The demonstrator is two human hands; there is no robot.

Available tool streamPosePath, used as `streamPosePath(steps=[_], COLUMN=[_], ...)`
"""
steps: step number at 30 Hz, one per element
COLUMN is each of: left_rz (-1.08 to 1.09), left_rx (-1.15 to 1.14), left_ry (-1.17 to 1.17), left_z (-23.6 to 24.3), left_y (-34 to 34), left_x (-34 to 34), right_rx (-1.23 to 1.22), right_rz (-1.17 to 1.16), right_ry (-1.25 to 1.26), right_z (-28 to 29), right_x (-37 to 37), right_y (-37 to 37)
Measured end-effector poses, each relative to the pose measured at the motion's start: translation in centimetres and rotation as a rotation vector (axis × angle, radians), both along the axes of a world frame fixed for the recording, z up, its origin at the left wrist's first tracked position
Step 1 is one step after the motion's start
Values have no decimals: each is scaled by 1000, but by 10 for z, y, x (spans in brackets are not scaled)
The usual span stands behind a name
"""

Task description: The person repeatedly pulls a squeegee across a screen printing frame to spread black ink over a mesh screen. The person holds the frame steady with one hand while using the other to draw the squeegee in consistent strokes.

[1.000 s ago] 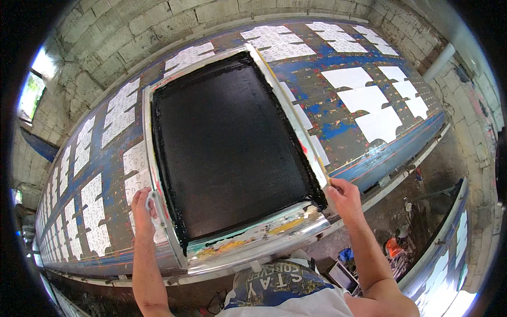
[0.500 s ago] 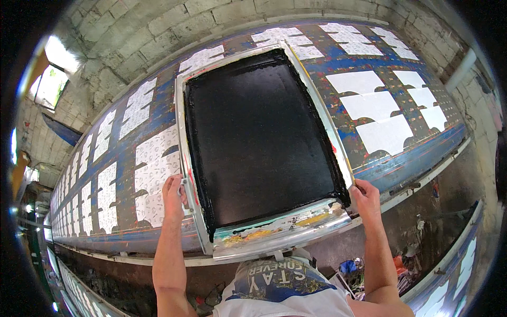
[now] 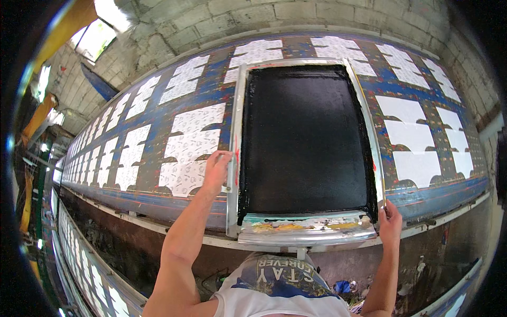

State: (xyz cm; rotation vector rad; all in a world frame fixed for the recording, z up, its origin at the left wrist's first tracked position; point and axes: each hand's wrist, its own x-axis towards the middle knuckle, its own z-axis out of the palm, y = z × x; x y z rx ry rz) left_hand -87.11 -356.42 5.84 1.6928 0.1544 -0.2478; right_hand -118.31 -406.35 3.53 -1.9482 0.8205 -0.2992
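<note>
A screen printing frame (image 3: pixel 235 185) with pale metal rails lies across the long table in front of me. Its mesh panel (image 3: pixel 306 142) is black, and paint smears in yellow, white and teal cover its near end. My left hand (image 3: pixel 216 169) is closed on the left rail, its fingertips partly hidden. On the near right corner, my right hand (image 3: pixel 390 222) grips the right rail with thumb and fingers. Left of the frame lie white cut pieces with small printed figures (image 3: pixel 193 140); to its right lie plain white cut pieces (image 3: pixel 409 140). What lies under the frame is hidden.
The paint-stained table (image 3: pixel 150 198) runs far to the left, with more white pieces in rows. A rail (image 3: pixel 211 240) follows its near edge. Another table (image 3: pixel 87 264) with white pieces stands at lower left. A block wall (image 3: pixel 237 21) rises behind.
My view has turned, so the scene sits further right in it. The frame has shifted slightly right, uncovering the edge of the printed pieces on its left. Both hands stay on its rails.
</note>
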Motion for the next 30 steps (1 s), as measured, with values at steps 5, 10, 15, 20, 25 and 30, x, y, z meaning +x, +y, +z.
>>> streamPosePath(steps=[5,10,15,20,25,30], left_rz=[10,38,8,-17,-13,-17], left_rx=[104,314,460,393,419,419], left_ry=[-58,-151,-153,-168,-147,-133], left_z=[-23,-31,-21,-28,-29,-20], left_y=[3,2,3,4,4,4], left_x=[10,9,2,6,5,4], right_rx=[-645,-750,-810,-827,-799,-637], right_rz=[585,1077,981,1025,1036,1174], right_ry=[-93,89,-2,54,256,568], right_z=[62,94,100,95,100,121], right_x=[2,19,44,65,77,124], right_y=[79,154,177,193,197,176])
